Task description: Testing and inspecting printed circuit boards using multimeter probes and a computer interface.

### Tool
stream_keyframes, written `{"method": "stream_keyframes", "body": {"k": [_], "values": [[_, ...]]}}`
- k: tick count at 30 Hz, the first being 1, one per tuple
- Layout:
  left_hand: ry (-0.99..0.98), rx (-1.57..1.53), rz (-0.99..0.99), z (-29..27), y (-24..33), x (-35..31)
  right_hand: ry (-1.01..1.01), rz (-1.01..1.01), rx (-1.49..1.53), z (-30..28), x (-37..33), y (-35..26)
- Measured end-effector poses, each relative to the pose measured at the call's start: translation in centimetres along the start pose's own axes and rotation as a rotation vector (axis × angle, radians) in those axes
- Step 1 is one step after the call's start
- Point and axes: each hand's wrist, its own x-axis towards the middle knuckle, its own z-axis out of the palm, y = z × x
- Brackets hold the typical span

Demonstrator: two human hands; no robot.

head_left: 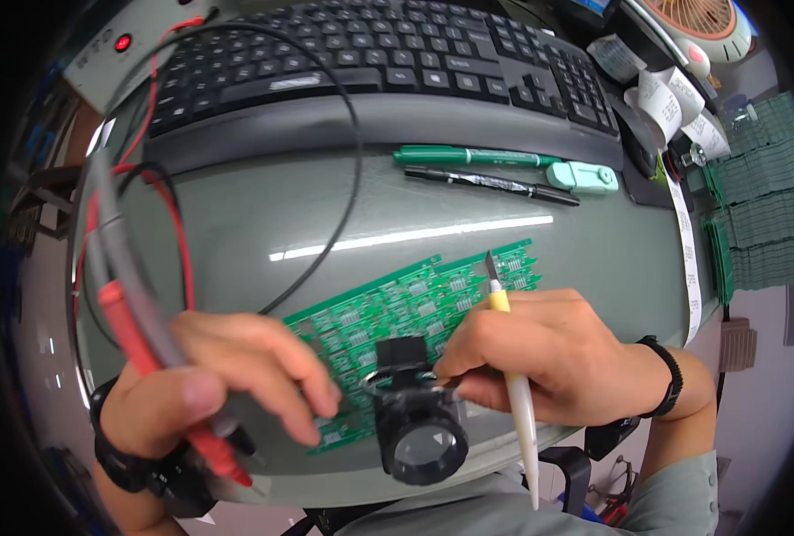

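Note:
A green circuit board panel (428, 308), covered in repeated small circuits, lies tilted on the desk between my hands. My left hand (236, 362) is closed around a red test probe (127, 326) and a dark grey one beside it, smeared by motion; its other fingers reach over the board's left part. My right hand (549, 348) holds a craft knife (521, 420) with a yellow-white handle, its blade pointing away over the board. The right thumb and forefinger press together at the board; what lies between them is hidden. A black magnifier loupe (406, 402) blocks the board's near middle.
A black keyboard (370, 71) spans the far side. Before it lie a green marker (477, 157), a black marker (495, 185) and a mint-green case (583, 177). Cables loop at left. Paper strips (669, 103), a fan (696, 18) and stacked green boards (763, 188) stand right.

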Motion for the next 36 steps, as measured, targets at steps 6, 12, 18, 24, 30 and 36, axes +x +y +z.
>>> {"method": "stream_keyframes", "body": {"k": [6, 12, 18, 24, 30, 36], "values": [[-0.024, 0.113, 0.091, -0.1, 0.1, 0.5, 0.057, 0.023, 0.076, 0.8, 0.2, 0.4], [-0.011, 0.221, 0.16, -0.5, -0.7, 1.9, 0.037, 0.136, 0.043, 0.4, 0.2, 0.6], [-0.439, 0.114, 0.053, -3.2, 0.1, 2.2, 0.332, -0.166, -0.004, 3.0, -0.4, 2.3], [-0.397, 0.166, 0.007, -3.1, -0.3, 2.5, 0.196, 0.013, 0.053, 2.1, -0.6, 2.1], [-0.452, 0.142, 0.079, -3.4, -0.2, 1.8, 0.181, -0.011, 0.034, 2.2, -0.7, 1.7], [-0.304, 0.108, -0.016, -2.3, 0.2, 1.8, 0.203, 0.011, 0.02, 2.2, -0.8, 2.1]]}}
